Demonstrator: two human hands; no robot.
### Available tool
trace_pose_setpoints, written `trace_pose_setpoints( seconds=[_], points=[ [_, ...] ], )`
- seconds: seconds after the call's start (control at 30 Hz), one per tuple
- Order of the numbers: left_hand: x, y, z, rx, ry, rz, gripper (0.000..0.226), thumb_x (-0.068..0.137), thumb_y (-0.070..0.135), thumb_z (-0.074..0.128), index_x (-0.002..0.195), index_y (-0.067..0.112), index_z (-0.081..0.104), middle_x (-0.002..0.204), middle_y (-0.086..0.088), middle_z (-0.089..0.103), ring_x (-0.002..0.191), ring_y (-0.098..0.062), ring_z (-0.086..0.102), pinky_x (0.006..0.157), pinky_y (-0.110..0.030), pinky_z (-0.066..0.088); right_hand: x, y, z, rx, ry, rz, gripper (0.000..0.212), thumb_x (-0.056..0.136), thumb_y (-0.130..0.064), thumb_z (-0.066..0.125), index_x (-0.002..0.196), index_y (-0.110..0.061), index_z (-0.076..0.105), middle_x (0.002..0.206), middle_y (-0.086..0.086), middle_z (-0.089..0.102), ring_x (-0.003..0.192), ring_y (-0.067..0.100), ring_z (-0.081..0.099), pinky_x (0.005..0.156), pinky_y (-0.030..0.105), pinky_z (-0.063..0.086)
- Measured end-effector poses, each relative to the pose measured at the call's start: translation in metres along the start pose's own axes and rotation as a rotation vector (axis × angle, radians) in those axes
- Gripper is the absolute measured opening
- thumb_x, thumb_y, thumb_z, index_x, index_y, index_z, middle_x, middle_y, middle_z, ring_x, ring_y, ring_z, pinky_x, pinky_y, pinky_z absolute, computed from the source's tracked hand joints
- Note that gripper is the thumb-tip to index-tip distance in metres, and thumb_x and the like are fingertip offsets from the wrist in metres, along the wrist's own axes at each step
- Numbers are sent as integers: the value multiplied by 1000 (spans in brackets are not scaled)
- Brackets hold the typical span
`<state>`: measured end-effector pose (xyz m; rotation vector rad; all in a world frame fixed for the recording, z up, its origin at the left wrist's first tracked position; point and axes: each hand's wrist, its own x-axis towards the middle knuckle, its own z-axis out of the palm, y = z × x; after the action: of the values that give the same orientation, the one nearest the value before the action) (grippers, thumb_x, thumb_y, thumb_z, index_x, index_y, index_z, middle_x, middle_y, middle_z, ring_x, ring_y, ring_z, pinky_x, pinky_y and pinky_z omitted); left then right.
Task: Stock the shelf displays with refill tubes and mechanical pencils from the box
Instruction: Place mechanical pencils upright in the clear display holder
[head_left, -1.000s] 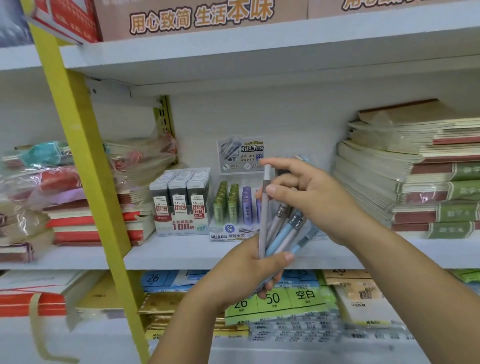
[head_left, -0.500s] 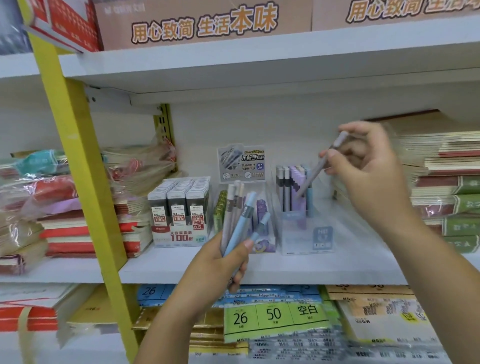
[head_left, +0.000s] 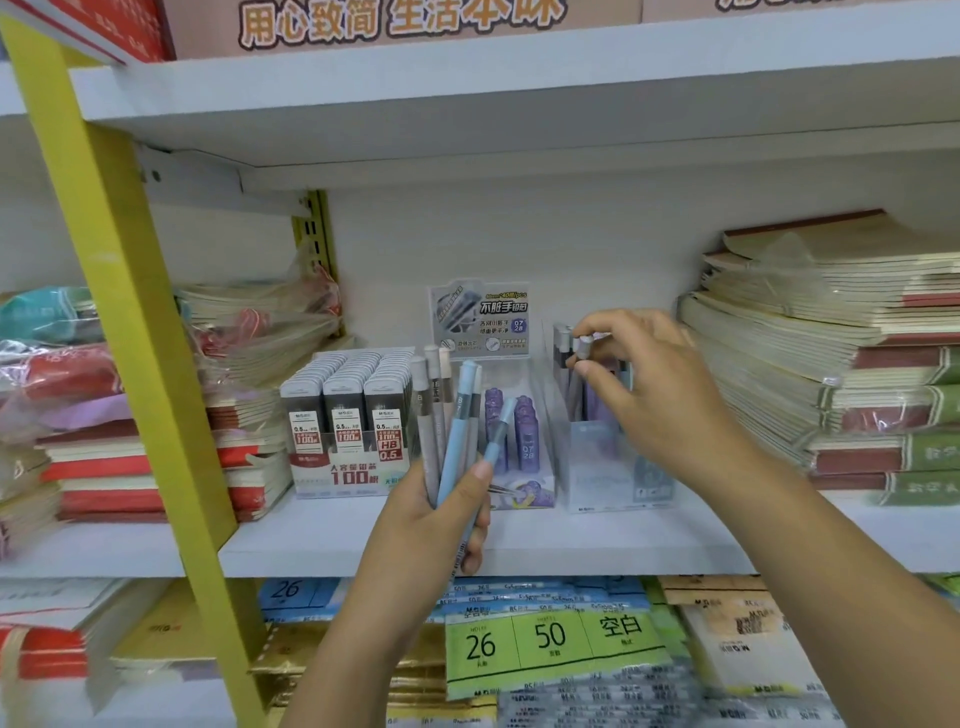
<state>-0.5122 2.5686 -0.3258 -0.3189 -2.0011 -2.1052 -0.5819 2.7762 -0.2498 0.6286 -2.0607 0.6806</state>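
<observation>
My left hand (head_left: 441, 514) grips a bunch of mechanical pencils (head_left: 452, 415), grey and light blue, upright in front of the middle shelf. My right hand (head_left: 654, 395) pinches the top of one grey pencil (head_left: 584, 349) that stands in the clear pencil display stand (head_left: 613, 467), among other pencils there. Left of that stand is a clear display with purple refill tubes (head_left: 519, 436) and a printed header card (head_left: 480, 319). Further left stands a display of grey 0.5 HB lead refill boxes (head_left: 345, 415). The supply box is out of view.
Stacked notebooks (head_left: 841, 358) fill the shelf's right side close to my right hand. Wrapped notebook piles (head_left: 130, 415) lie at the left behind a yellow upright (head_left: 135, 332). The white shelf edge (head_left: 519, 540) runs below; packs of label paper (head_left: 550, 644) lie on the lower shelf.
My right hand took one grey pencil from the bunch, carried it right and lowered it upright into the clear stand. My left hand stayed in place with the remaining pencils.
</observation>
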Motion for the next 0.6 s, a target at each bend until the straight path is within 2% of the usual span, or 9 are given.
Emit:
trace_pose_setpoints(
  seconds=[0.17,0.3,0.4,0.5,0.6],
  points=[
    [0,0,3,-19,5,-8,52,71,59,67,97,14,60,62,5,57,53,-11,49,49,-22,44,6,-1,5,-5,-2,-28,26,89,-19,65,112,-27,55,80,-12,63,100,8,43,88,30,30],
    [2,1,2,-38,-2,1,43,72,59,67,92,21,62,63,5,57,53,-11,49,49,-22,45,15,-4,5,-6,-47,-9,28,86,-19,68,109,-28,55,77,-16,57,94,11,49,83,29,34],
    [4,1,2,-46,-3,7,30,72,59,67,82,30,66,63,6,58,52,-10,50,48,-23,45,23,-1,2,-43,-91,19,24,84,-21,70,105,-27,60,79,-11,61,96,11,46,75,24,30],
    [6,5,3,-46,3,16,30,73,57,67,86,30,66,63,6,59,53,-10,50,49,-22,45,34,4,-3,-154,-120,25,20,83,-22,72,102,-22,68,95,0,62,106,22,45,83,30,36],
    [9,9,7,-34,1,21,42,74,56,66,94,19,63,63,5,60,54,-10,51,50,-21,45,41,4,-5,-206,-214,102,19,86,-29,68,105,-24,71,108,4,55,114,26,41,94,32,35]
  ],
)
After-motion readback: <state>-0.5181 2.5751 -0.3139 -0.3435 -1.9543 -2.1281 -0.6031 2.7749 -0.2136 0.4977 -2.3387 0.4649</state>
